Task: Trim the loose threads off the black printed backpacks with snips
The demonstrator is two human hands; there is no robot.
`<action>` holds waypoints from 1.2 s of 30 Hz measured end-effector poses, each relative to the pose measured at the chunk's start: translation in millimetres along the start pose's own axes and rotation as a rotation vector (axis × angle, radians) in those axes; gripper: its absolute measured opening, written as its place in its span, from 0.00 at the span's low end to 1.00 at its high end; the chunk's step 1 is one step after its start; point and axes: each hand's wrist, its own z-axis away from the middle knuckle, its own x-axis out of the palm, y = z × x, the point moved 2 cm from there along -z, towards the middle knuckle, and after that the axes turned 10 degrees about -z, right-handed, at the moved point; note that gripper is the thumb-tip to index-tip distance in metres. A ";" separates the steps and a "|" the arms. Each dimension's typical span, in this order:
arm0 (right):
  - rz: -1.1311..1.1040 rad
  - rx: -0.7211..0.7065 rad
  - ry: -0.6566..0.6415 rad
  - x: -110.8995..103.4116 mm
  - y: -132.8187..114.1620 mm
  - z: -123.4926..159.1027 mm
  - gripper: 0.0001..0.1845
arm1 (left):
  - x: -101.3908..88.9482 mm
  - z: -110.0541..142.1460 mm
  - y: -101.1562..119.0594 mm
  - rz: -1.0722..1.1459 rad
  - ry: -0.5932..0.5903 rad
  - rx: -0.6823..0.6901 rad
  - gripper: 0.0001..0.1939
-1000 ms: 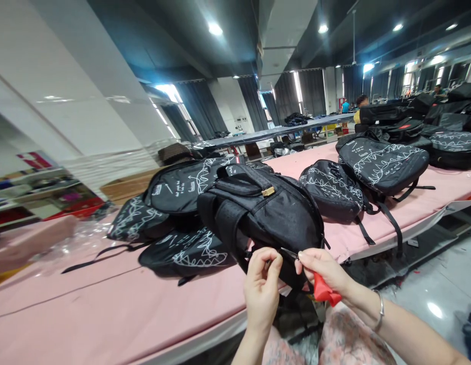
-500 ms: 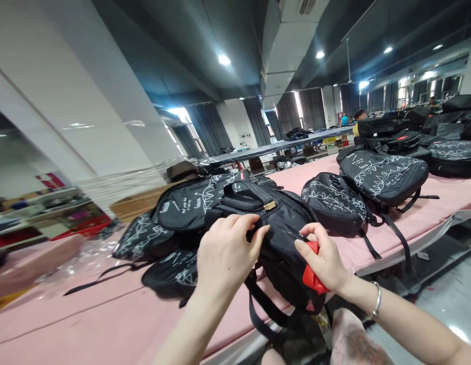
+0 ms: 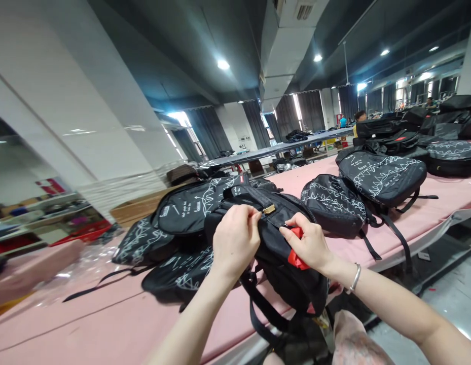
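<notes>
A black backpack stands at the near edge of the pink-covered table, its straps hanging over the side. My left hand is closed in a pinch at the upper part of this backpack, beside a gold-coloured metal piece. What exactly lies between those fingertips is partly hidden. My right hand is closed around a red cloth, against the backpack's front. A small dark piece shows at its fingertips, too small to name.
Black backpacks with white scribble prints lie to the left and right on the pink table. More bags are piled at the far right. Clear plastic wrap and a cardboard box are at left. People work far off.
My right hand, with the red cloth, has moved up and left, closer to my left hand. My left hand has shifted slightly up, its thumb and fingers drawn together.
</notes>
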 end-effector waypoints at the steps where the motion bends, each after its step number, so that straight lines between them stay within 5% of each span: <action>1: 0.005 0.001 -0.002 0.0 0.0 0.3 0.10 | -0.7 0.8 -0.9 0.049 -0.005 -0.028 0.09; 7: 0.028 0.030 0.009 0.2 -0.6 -2.4 0.11 | -9.1 4.5 0.6 0.169 -0.099 -0.020 0.14; 19: 0.034 0.034 -0.002 3.5 -5.3 -3.8 0.11 | -15.1 -1.9 11.8 -0.282 -0.327 0.009 0.12; 28: 0.038 0.042 -0.003 2.7 -4.5 -3.9 0.10 | -11.5 -1.2 10.5 -0.145 -0.283 -0.235 0.11; 36: 0.008 0.050 0.018 4.7 -3.8 -4.0 0.10 | -18.4 6.1 -0.3 0.023 -0.214 -0.061 0.11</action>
